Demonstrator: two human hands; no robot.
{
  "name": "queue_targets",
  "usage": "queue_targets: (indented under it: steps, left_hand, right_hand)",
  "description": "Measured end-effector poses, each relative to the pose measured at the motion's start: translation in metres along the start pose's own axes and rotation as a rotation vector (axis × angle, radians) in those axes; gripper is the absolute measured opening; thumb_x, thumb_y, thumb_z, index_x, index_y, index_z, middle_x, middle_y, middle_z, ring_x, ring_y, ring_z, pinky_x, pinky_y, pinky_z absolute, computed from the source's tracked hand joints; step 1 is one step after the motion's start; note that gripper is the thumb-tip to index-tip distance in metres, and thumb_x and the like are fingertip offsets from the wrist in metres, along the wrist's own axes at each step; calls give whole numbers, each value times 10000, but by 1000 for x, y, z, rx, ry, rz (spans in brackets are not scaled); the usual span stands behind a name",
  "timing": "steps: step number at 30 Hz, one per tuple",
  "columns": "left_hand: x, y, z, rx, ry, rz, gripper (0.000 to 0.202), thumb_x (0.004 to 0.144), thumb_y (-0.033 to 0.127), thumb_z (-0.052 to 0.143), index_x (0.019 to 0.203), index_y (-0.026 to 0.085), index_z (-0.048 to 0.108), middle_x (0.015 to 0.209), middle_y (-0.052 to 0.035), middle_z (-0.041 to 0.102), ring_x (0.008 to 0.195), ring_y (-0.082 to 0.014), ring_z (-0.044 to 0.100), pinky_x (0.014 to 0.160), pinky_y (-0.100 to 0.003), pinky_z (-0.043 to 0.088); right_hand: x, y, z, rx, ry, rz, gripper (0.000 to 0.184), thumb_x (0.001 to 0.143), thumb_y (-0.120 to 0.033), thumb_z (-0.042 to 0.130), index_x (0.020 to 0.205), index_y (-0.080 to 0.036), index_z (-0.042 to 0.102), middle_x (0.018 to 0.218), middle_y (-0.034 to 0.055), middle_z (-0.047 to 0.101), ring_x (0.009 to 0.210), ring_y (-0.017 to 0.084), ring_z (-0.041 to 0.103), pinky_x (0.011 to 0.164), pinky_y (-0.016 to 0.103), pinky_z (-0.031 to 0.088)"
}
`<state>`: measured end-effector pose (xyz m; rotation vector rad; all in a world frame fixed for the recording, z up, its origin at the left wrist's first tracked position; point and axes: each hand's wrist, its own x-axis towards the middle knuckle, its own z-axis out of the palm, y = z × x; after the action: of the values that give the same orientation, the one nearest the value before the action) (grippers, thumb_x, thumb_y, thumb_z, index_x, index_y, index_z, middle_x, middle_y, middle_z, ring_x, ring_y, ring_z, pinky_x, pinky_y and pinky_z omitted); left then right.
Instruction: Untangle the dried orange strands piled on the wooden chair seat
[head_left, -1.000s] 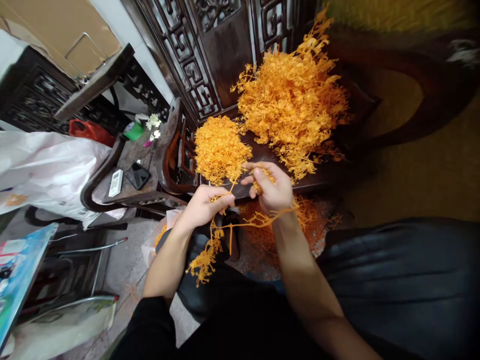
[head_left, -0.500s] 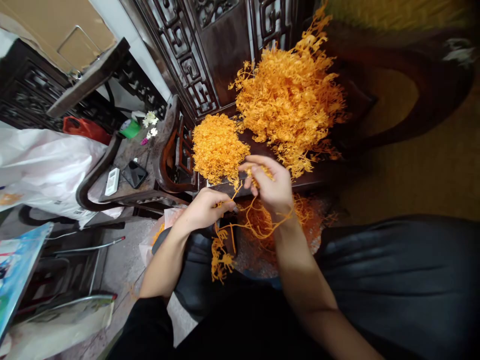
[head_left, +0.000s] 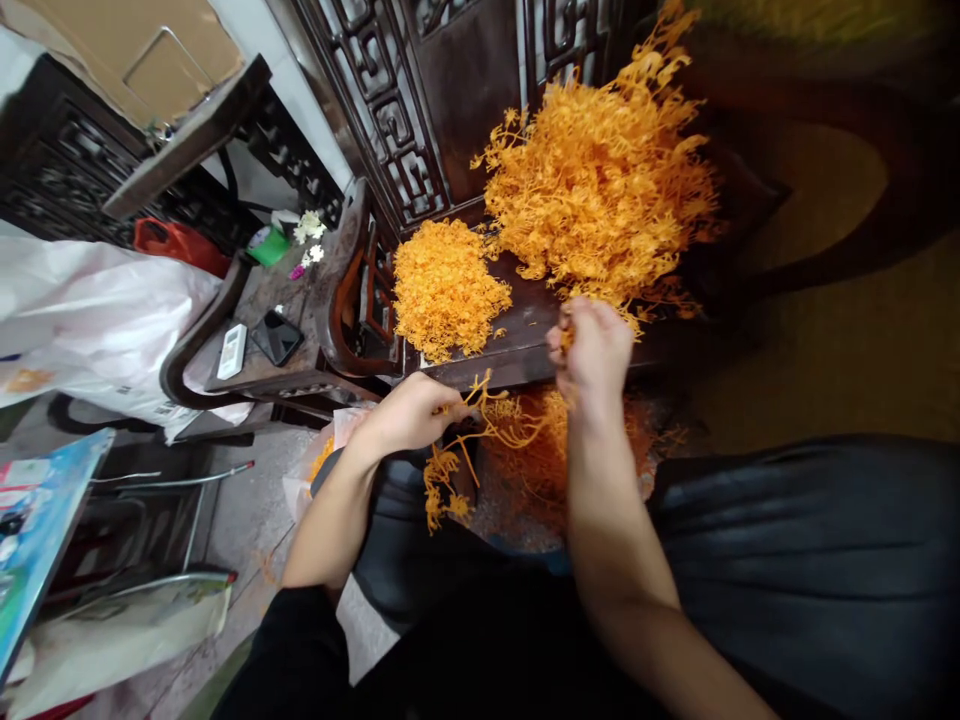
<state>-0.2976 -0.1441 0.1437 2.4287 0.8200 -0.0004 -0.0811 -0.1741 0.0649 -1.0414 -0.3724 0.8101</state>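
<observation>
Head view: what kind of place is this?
Probably a lived-in home room, not a factory. There is a carved dark wooden chair, a phone and remote on a side table, and heaps of orange sprigs on the seat. The left hand and right hand each grip sprigs.

Left hand (head_left: 409,415) sat low, fingers pinched together, bare forearm angled inward. Right hand (head_left: 592,350) was higher and further forward, back toward camera, fingers seemingly curled closed, forearm stretched straight out.
</observation>
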Motion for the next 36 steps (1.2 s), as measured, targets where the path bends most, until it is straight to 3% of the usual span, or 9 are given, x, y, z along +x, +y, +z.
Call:
queue_targets:
  steps: [2, 4, 9, 15, 19, 22, 26, 32, 36]
  left_hand:
    - [2, -5, 0, -108, 64, -108, 299, 957, 345, 618, 788, 145, 761, 701, -18, 702, 635, -118, 557, 643, -250, 383]
    - [5, -9, -1, -202, 138, -221, 251, 899, 371, 683, 863, 146, 790, 785, -25, 744, 699, -136, 603, 679, -249, 415]
    - [11, -11, -1, -205, 186, -244, 178, 797, 272, 683, 775, 114, 762, 700, 0, 672, 683, -144, 575, 669, -254, 412]
    - [8, -6, -6, -172, 191, -198, 109, 752, 178, 622, 759, 127, 718, 665, 26, 628, 664, -127, 546, 634, -240, 379]
    - [8, -3, -10, -47, 262, -199, 110, 777, 176, 637, 801, 131, 734, 695, -1, 680, 666, -141, 590, 652, -253, 403]
    - [8, 1, -9, 85, 312, -191, 362, 783, 142, 642, 1126, 108, 751, 789, -35, 734, 699, -170, 637, 714, -281, 458]
    - [10, 4, -4, 136, 295, -199, 766, 798, 109, 642, 1547, 77, 487, 863, -59, 757, 775, -203, 683, 804, -303, 507]
    - [21, -12, 1, -112, 434, -333, 404, 752, 160, 763, 1155, 157, 739, 686, 10, 666, 627, -166, 616, 659, -290, 481]
    - [25, -17, 0, -726, 471, -345, 232, 758, 308, 819, 889, 160, 698, 679, 5, 681, 566, -131, 639, 518, -228, 432]
  right_hand:
    - [-4, -6, -2, 14, -62, -24, 257, 891, -447, 699, 869, -202, 626, 917, 25, 722, 480, 68, 539, 369, 214, 252]
    - [-18, -14, 1, -108, -322, -98, 187, 958, -358, 637, 1029, -201, 711, 1026, 49, 745, 550, 83, 589, 433, 232, 376]
    - [-55, -12, 21, -557, -837, -477, 351, 999, -306, 660, 1315, -178, 742, 965, 67, 717, 878, 185, 659, 840, 358, 534]
    - [-62, 6, 29, -544, -662, -644, 174, 1015, -260, 643, 992, -165, 788, 933, 75, 708, 884, 190, 672, 841, 343, 532]
    - [-61, 8, 28, -585, -633, -653, 278, 1011, -276, 655, 1250, -169, 748, 1053, 95, 732, 961, 207, 696, 898, 362, 553]
    - [-60, 12, 29, -638, -628, -640, 387, 1012, -288, 652, 1379, -171, 693, 1049, 97, 726, 935, 210, 692, 892, 375, 562]
    - [-63, 13, 31, -620, -570, -664, 278, 1006, -253, 647, 1260, -187, 738, 1007, 79, 729, 896, 199, 687, 850, 371, 568]
    - [-74, -16, 31, -256, -61, -639, 232, 1051, -268, 545, 846, -212, 637, 773, 12, 609, 683, 143, 617, 680, 328, 521]
    - [-75, -31, 29, -107, -182, -407, 178, 982, -265, 623, 822, -210, 568, 930, 41, 710, 621, 110, 610, 591, 288, 509]
